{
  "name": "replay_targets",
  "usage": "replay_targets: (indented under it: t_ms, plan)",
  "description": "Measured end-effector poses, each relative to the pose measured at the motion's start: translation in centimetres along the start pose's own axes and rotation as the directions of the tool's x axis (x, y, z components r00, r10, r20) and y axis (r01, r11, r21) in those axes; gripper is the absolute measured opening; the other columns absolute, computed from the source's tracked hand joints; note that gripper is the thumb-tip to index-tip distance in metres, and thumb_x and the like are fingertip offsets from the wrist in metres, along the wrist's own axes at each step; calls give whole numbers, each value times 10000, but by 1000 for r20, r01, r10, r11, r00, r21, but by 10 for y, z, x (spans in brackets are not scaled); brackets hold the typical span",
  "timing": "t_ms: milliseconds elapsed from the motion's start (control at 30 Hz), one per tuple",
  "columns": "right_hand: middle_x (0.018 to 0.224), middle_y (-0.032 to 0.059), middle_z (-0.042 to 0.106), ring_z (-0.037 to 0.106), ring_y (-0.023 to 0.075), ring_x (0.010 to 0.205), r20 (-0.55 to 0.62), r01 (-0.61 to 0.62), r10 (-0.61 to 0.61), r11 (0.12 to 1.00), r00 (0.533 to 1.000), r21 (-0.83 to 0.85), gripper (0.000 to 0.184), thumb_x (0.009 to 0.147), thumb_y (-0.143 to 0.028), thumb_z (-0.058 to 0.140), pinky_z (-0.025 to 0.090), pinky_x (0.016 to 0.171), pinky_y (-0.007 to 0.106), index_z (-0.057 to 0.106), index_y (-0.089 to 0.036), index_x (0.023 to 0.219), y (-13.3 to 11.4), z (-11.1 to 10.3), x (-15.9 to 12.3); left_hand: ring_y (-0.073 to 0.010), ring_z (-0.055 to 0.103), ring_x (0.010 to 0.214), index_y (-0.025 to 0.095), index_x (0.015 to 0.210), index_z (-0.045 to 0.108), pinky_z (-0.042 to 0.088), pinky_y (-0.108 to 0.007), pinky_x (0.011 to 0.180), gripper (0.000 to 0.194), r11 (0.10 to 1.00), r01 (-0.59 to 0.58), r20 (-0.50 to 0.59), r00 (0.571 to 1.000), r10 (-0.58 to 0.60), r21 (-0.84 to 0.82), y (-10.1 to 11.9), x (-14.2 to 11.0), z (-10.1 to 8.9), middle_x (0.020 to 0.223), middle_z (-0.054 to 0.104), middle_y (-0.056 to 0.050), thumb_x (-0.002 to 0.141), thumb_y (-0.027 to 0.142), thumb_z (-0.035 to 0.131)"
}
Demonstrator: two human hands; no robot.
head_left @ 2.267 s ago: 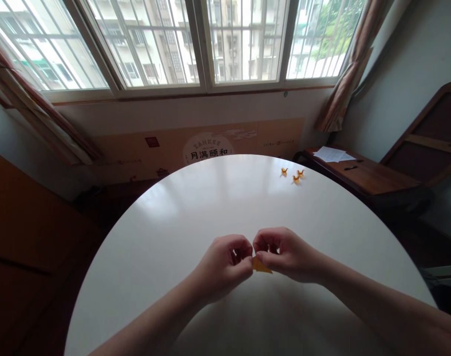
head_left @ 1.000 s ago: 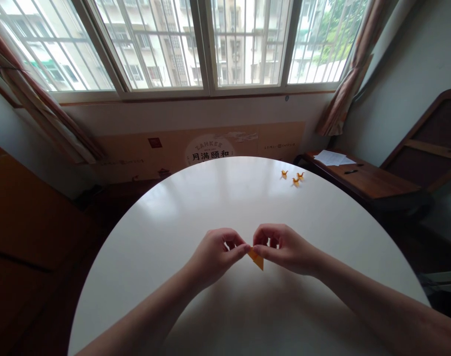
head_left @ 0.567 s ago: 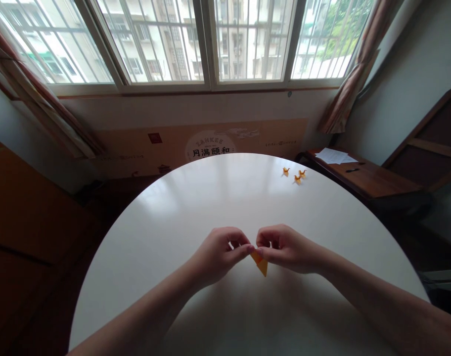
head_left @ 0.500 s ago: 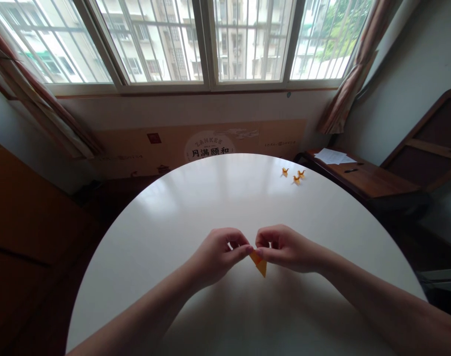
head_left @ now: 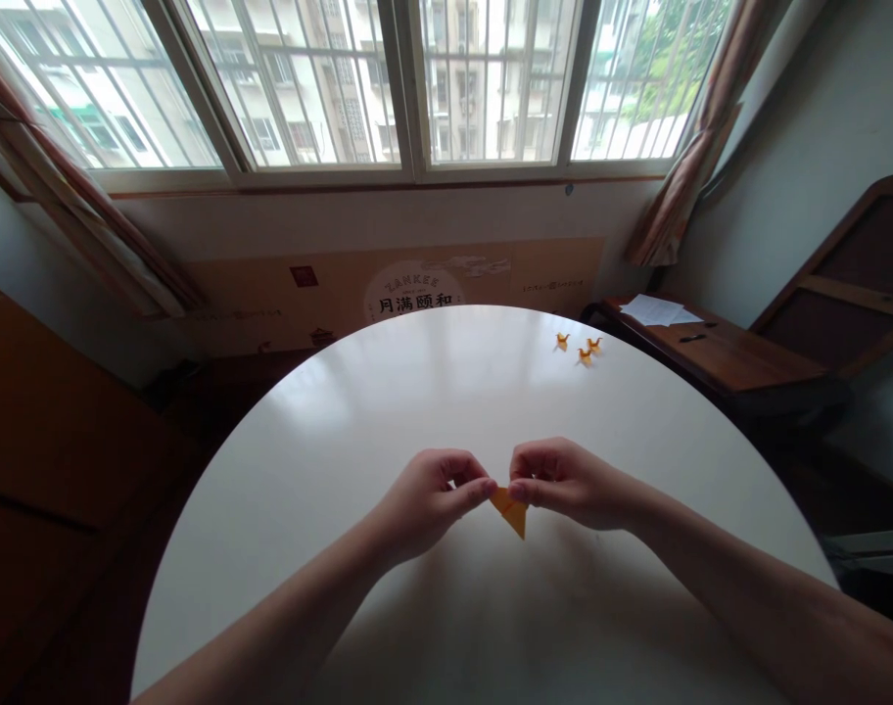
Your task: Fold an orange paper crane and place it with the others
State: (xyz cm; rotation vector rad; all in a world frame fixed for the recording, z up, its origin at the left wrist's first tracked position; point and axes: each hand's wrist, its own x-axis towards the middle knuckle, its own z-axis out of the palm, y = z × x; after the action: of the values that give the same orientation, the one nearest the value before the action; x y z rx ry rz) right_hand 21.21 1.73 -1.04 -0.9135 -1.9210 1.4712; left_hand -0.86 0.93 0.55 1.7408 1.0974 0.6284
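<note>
A small piece of folded orange-yellow paper [head_left: 513,511] hangs point-down between my two hands, above the white table. My left hand [head_left: 436,499] pinches its upper left corner between thumb and forefinger. On the other side, my right hand [head_left: 564,482] pinches the upper right edge the same way. My fingertips cover the paper's top corners. Farther back on the right of the table stand three small folded paper birds, one at the left [head_left: 562,341], one at the front [head_left: 586,356] and one at the right [head_left: 594,344].
The round white table [head_left: 285,548] has its far edge near a low wall with a printed beige panel [head_left: 262,284] under barred windows. To the right, a wooden side table [head_left: 740,357] carries white papers [head_left: 656,310] and a dark pen-like object [head_left: 691,339].
My hands have drawn slightly apart and the right one has risen a little. More of the paper's upper part shows between the fingertips. The paper birds have stayed in place.
</note>
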Motion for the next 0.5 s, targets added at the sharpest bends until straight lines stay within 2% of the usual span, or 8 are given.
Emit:
replay_targets:
  t_ms: [233, 500]
  plan:
    - [677, -7, 547, 443, 84, 628, -47, 5, 0, 994, 999, 107, 370, 734, -426, 816, 336, 567, 196, 619, -113, 742, 10, -2, 4, -120, 510, 556, 123, 743, 691, 389, -230, 535, 329, 996, 51, -3, 999, -51, -70, -8, 2, 1, 592, 578, -4, 801, 446, 670]
    - [729, 13, 586, 474, 79, 639, -2, 19, -19, 977, 1000, 211, 288, 750, -327, 817, 349, 569, 191, 636, -108, 796, 15, -6, 4, -117, 511, 554, 125, 734, 674, 401, -232, 533, 335, 991, 56, -15, 998, -58, -118, -11, 4, 2, 605, 580, -4, 791, 455, 678]
